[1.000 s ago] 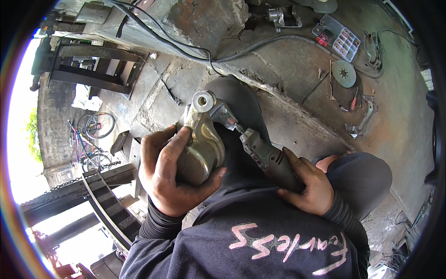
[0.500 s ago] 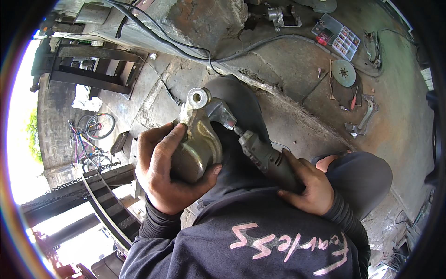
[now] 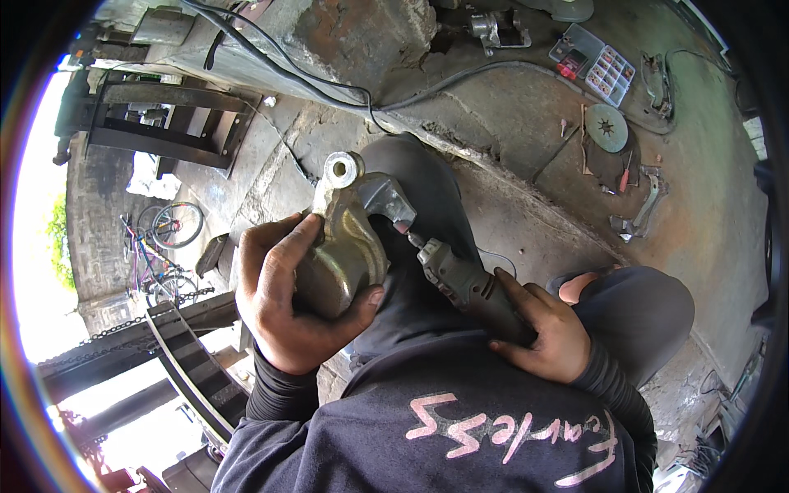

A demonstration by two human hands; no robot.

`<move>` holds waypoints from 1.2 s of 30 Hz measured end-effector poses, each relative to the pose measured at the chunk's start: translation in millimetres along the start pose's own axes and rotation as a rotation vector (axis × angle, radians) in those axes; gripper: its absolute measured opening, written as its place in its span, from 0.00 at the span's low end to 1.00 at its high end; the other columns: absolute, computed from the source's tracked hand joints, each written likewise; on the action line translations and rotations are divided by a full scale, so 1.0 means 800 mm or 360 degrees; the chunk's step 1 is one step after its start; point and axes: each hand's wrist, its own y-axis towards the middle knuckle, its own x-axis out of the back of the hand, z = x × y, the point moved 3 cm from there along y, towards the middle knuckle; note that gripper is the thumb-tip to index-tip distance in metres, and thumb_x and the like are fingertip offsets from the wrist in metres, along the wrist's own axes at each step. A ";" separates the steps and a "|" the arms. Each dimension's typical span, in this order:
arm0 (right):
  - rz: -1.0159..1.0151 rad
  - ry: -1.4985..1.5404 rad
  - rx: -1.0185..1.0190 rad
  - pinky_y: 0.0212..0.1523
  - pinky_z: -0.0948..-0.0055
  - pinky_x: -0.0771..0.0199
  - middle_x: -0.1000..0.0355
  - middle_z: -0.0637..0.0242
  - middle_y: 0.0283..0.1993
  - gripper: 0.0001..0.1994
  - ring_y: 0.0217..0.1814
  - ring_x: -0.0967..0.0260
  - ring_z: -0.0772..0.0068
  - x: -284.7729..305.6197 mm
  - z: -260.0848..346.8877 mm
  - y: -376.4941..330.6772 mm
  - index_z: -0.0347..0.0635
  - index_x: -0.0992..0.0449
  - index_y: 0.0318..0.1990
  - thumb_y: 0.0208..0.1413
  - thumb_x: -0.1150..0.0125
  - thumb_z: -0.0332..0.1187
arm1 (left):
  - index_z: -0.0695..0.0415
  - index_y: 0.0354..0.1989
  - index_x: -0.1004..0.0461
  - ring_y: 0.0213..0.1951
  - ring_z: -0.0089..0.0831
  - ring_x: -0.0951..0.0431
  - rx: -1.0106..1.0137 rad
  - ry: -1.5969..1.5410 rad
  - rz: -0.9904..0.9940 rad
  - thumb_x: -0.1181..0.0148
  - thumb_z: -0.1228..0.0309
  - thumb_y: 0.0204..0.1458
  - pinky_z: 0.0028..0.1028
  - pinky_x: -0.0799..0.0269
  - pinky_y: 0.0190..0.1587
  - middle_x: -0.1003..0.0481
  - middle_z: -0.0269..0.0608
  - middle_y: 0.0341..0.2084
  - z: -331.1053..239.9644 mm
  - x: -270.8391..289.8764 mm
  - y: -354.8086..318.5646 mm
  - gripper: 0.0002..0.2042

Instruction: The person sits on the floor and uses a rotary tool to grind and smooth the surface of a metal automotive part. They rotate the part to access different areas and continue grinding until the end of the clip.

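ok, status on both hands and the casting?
Left hand clamped round the metal casting, held up over the knee. Right hand gripping the rotary grinder, tip at the casting's notch. Nothing between tool and part.

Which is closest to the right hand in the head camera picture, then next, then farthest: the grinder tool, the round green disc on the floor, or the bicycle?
From the right hand:
1. Grinder tool, gripped in it.
2. Round green disc, on the floor up ahead.
3. Bicycle, far off on the left side.

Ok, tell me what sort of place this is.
Most likely a metalworking or repair workshop with an open side. The left hand holds a cast metal part, the right hand a rotary grinder, and a parts organiser box and grinding disc lie on the stained concrete floor.
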 end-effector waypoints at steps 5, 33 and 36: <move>-0.0076 -0.0035 0.0060 0.39 0.64 0.23 0.30 0.52 0.38 0.44 0.34 0.25 0.54 0.000 0.000 0.000 0.38 0.43 0.72 0.47 0.29 0.40 | 0.63 0.49 0.23 0.39 0.41 0.23 -0.0016 0.0012 -0.0014 0.24 0.65 0.29 0.36 0.24 0.42 0.25 0.50 0.38 0.001 0.000 -0.001 0.32; -0.0098 0.0020 0.0091 0.39 0.63 0.23 0.29 0.51 0.38 0.45 0.35 0.25 0.53 0.003 -0.001 -0.004 0.38 0.43 0.71 0.45 0.28 0.39 | 0.64 0.48 0.23 0.39 0.41 0.22 0.0029 -0.0003 -0.0014 0.24 0.61 0.32 0.36 0.24 0.42 0.25 0.51 0.39 0.009 0.002 -0.002 0.32; -0.0181 0.0033 0.0236 0.47 0.66 0.24 0.27 0.47 0.45 0.45 0.44 0.24 0.53 0.009 -0.002 -0.005 0.32 0.43 0.70 0.46 0.28 0.37 | 0.64 0.49 0.23 0.39 0.41 0.22 0.0029 -0.0014 -0.0026 0.24 0.59 0.32 0.36 0.24 0.42 0.25 0.51 0.39 0.015 0.001 -0.005 0.33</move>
